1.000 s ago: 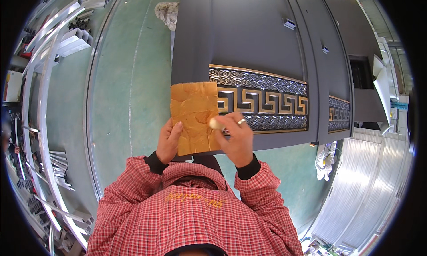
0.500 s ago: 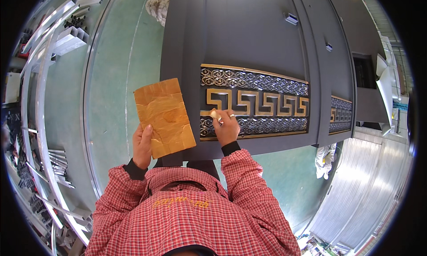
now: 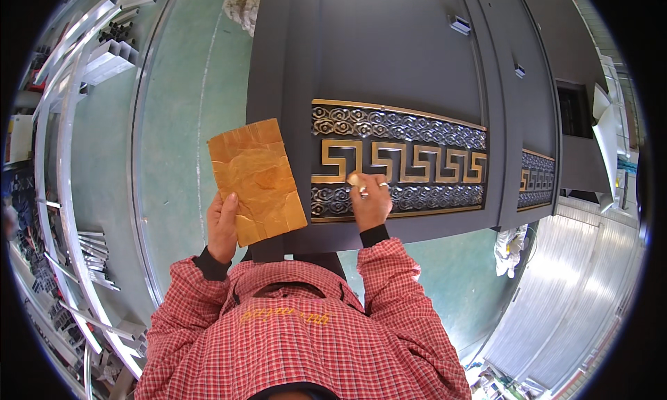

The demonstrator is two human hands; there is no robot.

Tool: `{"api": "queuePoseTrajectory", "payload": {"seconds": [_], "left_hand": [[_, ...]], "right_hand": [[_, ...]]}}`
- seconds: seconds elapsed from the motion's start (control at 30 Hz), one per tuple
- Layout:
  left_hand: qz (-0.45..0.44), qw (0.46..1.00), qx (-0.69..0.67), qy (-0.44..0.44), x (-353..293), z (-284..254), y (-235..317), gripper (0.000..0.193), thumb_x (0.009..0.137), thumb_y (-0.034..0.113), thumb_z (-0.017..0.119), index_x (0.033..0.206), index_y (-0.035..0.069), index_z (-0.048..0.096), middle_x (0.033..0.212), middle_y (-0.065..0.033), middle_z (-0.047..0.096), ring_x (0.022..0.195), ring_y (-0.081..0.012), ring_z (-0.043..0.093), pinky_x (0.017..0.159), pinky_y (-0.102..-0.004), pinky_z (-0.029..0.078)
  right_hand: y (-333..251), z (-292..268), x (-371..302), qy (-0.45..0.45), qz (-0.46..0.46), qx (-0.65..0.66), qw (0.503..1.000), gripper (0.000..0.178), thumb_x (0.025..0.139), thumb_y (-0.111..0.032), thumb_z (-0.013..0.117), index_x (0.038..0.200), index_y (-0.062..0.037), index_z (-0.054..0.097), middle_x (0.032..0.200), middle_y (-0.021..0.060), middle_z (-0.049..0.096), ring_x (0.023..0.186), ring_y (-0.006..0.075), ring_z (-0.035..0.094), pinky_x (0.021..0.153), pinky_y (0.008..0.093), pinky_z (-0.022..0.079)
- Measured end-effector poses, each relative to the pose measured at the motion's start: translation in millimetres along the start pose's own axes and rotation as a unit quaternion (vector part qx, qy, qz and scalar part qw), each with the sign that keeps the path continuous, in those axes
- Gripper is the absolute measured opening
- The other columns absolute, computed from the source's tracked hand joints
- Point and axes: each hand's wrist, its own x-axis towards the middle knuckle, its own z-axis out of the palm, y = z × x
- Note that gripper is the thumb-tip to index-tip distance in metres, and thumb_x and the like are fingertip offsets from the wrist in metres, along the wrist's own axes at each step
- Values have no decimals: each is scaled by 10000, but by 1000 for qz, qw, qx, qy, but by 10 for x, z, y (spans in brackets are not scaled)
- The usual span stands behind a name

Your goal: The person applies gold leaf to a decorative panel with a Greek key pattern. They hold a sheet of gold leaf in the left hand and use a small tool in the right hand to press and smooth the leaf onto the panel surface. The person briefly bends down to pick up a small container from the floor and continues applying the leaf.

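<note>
My left hand (image 3: 223, 228) grips a creased piece of brown cardboard (image 3: 258, 185) by its lower left edge, thumb on top. The cardboard has a darker stain in its middle and overlaps the near left edge of a dark grey metal door panel (image 3: 396, 49). In my right hand (image 3: 373, 207), fingers pinch a small cream-coloured wad (image 3: 355, 180); whether it is cloth or sponge I cannot tell. It meets the lower part of the gold Greek-key strip (image 3: 425, 164), between bands of black and silver scrollwork (image 3: 389, 120). A ring is on one right-hand finger.
A second dark panel with a similar ornament (image 3: 536, 180) lies to the right. Metal racking (image 3: 61, 157) with square tubes (image 3: 110, 62) runs along the left. Ribbed translucent sheets (image 3: 556, 275) lie at the lower right. A crumpled whitish bundle (image 3: 243, 12) sits on the green floor.
My right hand has slid a little to the right along the gold strip with the wad. The left hand and cardboard have stayed nearly still.
</note>
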Motion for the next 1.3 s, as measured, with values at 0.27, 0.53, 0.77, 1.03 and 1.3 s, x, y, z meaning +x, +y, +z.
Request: {"api": "queuePoseTrajectory", "payload": {"seconds": [0.27, 0.53, 0.77, 1.03, 1.3], "left_hand": [[-3, 1000, 12, 12, 29, 44, 10, 345, 994, 185, 408, 1271, -17, 446, 1190, -85, 565, 1036, -149, 570, 888, -287, 468], [5, 1000, 11, -4, 62, 97, -9, 341, 997, 187, 404, 1267, -17, 449, 1177, -86, 568, 1033, -147, 572, 879, -280, 472], [-3, 1000, 22, 12, 78, 106, -20, 339, 997, 184, 405, 1261, -23, 450, 1167, -86, 570, 1020, -145, 575, 871, -277, 474], [-5, 1000, 15, -8, 113, 226, -9, 337, 996, 177, 401, 1267, -18, 447, 1167, -82, 571, 1022, -140, 572, 869, -273, 471], [-13, 1000, 11, -19, 133, 237, -92, 348, 994, 175, 407, 1283, -16, 438, 1180, -80, 569, 1033, -141, 568, 879, -273, 466]], "right_hand": [[72, -53, 163, 6, 21, 46, 999, 201, 728, -95, 670, 925, -131, 664, 873, 44, 578, 674, 220, 618, 582, 337, 500], [94, 17, 781, -7, -18, -23, 1000, 132, 769, -164, 634, 893, -121, 653, 897, 88, 574, 743, 312, 606, 625, 416, 480], [205, -228, 230, -88, 8, -11, 996, 175, 731, -169, 644, 894, -112, 674, 887, 65, 584, 714, 276, 610, 613, 390, 484], [210, -21, 643, -33, -23, -19, 999, 150, 766, -167, 636, 907, -132, 673, 886, 79, 587, 718, 285, 610, 596, 386, 484], [112, -246, 130, -27, 5, 39, 999, 196, 738, -129, 644, 929, -158, 676, 892, 29, 568, 705, 245, 615, 607, 354, 503]]}}
